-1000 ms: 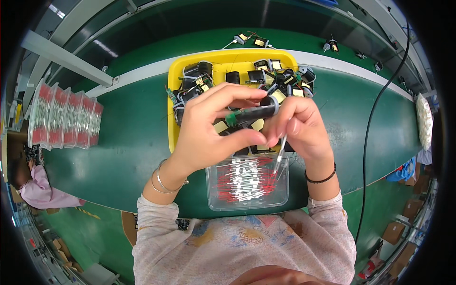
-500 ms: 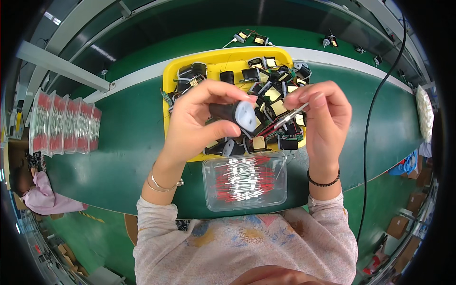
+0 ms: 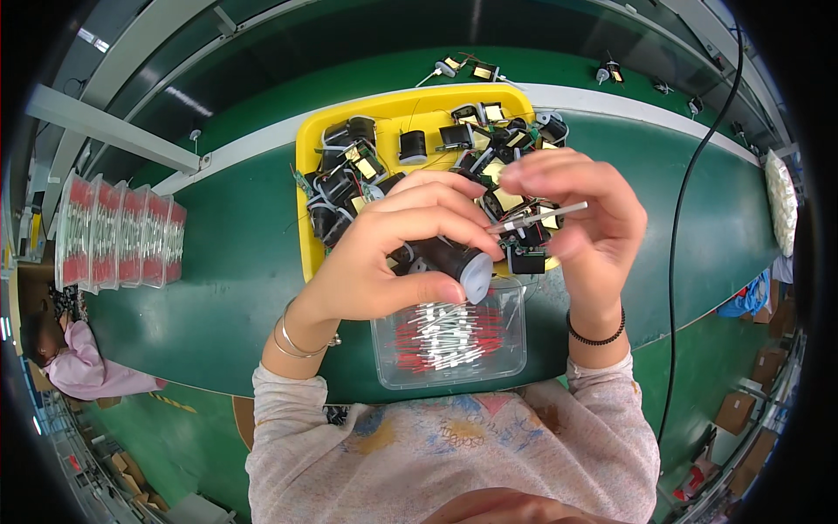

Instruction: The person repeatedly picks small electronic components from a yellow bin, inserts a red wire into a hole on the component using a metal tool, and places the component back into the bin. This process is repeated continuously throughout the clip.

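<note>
Standing at far left on the green bench [image 3: 218,253]: row of clear boxes [image 3: 118,231] with red parts. Lying mid-bench: yellow tray [image 3: 310,157] heaped with black coils [image 3: 345,179]. Closing fingers around a black cylinder [image 3: 454,260] with a pale end cap: left hand [image 3: 384,253], raised over the tray's near edge. Sitting just below: clear tub [image 3: 449,336] of red-and-white pins. Pinching a thin metal pin [image 3: 537,217] between fingertips: right hand [image 3: 580,218], tip pointing at the cylinder.

A long green workbench [image 3: 218,262] with a pale strip [image 3: 628,100] curves across the room. Grey metal rails [image 3: 109,131] run above it, and cardboard boxes [image 3: 742,410] sit on the green floor [image 3: 201,437].
</note>
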A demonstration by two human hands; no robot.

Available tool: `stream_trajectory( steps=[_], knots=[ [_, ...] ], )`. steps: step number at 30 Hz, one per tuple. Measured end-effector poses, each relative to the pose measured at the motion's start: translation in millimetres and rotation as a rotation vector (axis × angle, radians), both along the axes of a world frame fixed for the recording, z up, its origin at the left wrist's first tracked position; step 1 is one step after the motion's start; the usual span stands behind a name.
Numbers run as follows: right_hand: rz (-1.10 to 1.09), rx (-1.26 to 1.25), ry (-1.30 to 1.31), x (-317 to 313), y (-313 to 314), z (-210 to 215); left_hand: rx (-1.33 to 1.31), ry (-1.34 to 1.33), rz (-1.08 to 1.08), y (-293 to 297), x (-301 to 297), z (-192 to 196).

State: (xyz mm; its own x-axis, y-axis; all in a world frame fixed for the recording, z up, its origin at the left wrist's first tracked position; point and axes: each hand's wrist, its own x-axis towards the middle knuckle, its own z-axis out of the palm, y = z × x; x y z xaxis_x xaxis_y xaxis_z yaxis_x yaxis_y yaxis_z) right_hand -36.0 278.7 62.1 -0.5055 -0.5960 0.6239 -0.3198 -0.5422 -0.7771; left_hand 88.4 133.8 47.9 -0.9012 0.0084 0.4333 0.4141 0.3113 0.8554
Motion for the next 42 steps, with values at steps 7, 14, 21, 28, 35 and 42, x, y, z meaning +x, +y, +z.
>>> stream_trajectory(
  steps=[7, 14, 21, 28, 35, 42],
  knots=[
    [0.073, -0.055, 0.007, -18.3, 11.8, -1.7, 0.426, -0.048, -0.072, 2.1, 3.0, -2.1],
    [-0.195, -0.197, 0.229, 5.9, 21.7, 7.0, 0.454, 0.095, 0.111, 14.8, 1.7, -12.5],
    [-0.21, 0.087, 0.421, 16.5, 31.5, 22.9, 0.27, 0.269, 0.19, 15.8, -0.6, -15.3],
    [-0.206, 0.097, 0.396, 15.6, 32.8, 24.0, 0.196, 0.311, 0.219, 16.1, -2.2, -13.4],
    [-0.212, 0.098, 0.272, 11.2, 29.1, 20.2, 0.096, 0.299, 0.25, 16.3, -0.6, -11.6],
    [-0.227, 0.068, 0.464, 15.4, 31.4, 25.0, 0.068, 0.33, 0.281, 15.5, -1.1, -11.6]
  ],
)
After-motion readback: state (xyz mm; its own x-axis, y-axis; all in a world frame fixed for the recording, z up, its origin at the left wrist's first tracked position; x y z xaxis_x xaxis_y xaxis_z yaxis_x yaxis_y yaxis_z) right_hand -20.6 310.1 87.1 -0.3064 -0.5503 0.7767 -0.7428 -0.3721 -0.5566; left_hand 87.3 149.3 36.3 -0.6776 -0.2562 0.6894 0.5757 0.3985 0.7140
